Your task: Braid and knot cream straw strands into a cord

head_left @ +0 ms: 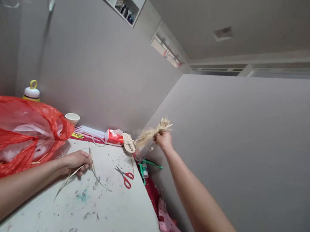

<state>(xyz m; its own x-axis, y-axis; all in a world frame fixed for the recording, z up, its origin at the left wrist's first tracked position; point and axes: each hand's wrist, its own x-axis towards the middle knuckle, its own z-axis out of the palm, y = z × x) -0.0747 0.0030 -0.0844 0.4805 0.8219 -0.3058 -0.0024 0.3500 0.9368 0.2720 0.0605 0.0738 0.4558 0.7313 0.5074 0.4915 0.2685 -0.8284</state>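
My left hand (pixel 79 162) is closed on a few thin strands of straw (pixel 71 181) just over the white tabletop, on the left. The strands' loose ends splay out below and to the right of the fingers. My right hand (pixel 164 140) is raised past the table's far right corner, its fingers wrapped round a bundle of dry straw (pixel 147 136). The bundle's tuft sticks out above the fist, and its lower end is blurred. A coiled braid of straw (pixel 128 143) lies at the table's back edge. Red-handled scissors (pixel 126 176) rest partly open on the table between my hands.
A red plastic bag (pixel 9 135) bulges at the left, with a white cup (pixel 72 118) and a bottle (pixel 32 91) behind it. A red tissue pack (pixel 114 137) stands at the back. Green tools (pixel 143 169) and a pink glue gun (pixel 173 225) lie beyond the stained white table's (pixel 117 211) right edge.
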